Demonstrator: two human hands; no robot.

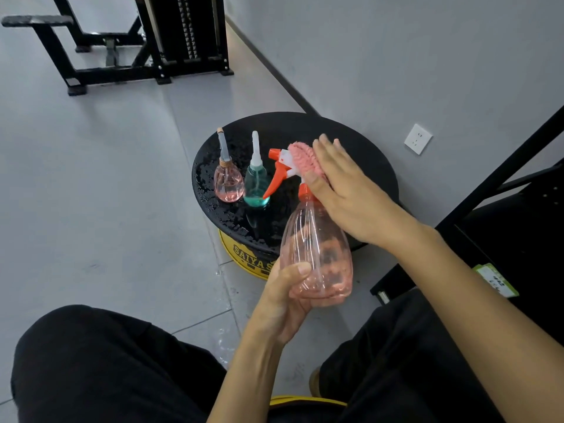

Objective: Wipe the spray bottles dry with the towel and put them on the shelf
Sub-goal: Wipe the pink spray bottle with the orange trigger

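**Head view.** A pink transparent trigger spray bottle is held in the air over the near edge of a round black tabletop. Its base is clasped by the left grip, with thumb and fingers curled round it. The orange-and-white trigger head is covered on its right side by a pink towel. The towel is pressed there by the right grip and appears to be pinched between the thumb and the straight fingers. Whether any liquid is left in this bottle cannot be told through the tinted plastic.

Two smaller bottles are stood upright near the left edge of the tabletop, just beside each other. A pink nozzle bottle is partly filled with pink liquid. A teal nozzle bottle is partly filled with teal liquid. Water drops are scattered over that side of the surface. A yellow lettered base is seen under the near rim.

The far rim lies close to the grey wall, where a white socket is mounted. A black shelf frame stands just beside the right rim. To the left, grey tiled floor stretches as far as a black weight machine.
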